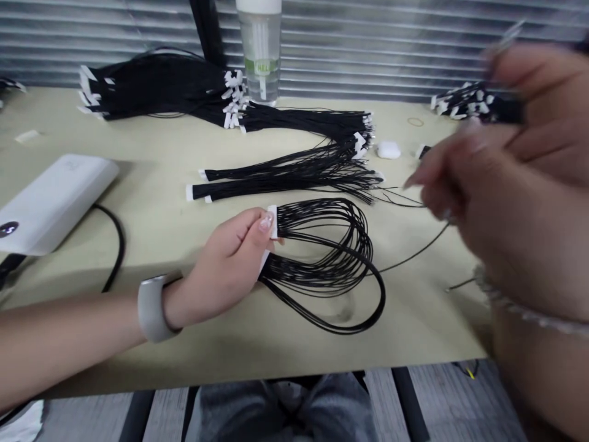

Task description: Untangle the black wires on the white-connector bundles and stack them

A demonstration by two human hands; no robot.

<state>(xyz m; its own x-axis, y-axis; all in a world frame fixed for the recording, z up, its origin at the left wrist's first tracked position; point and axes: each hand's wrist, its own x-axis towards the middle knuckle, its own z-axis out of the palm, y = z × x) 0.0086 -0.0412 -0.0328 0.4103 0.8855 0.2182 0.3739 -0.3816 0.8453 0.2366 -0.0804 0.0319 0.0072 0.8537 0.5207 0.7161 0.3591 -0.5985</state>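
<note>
My left hand [230, 264] is closed on a bundle of black wires [322, 270] with white connectors [273, 222] at its ends. The wires bend round in a loop to the right, above the table. From the loop one black wire [409, 258] runs right, toward my right hand [506, 159], and passes out of sight there. That hand is raised close to the camera, smeared by motion, with its fingers curled together. A thin pale tip [512, 34] sticks up over the fingers; what they hold I cannot make out. Below it, a wire end [455, 286] shows.
More black wire bundles [285, 175] lie behind my left hand, beside a large pile [156, 86]. A water bottle [261, 55] stands at the blinds. A white power bank [59, 202] with a cable is left; a small white case [389, 150] and another bundle [473, 101] are right.
</note>
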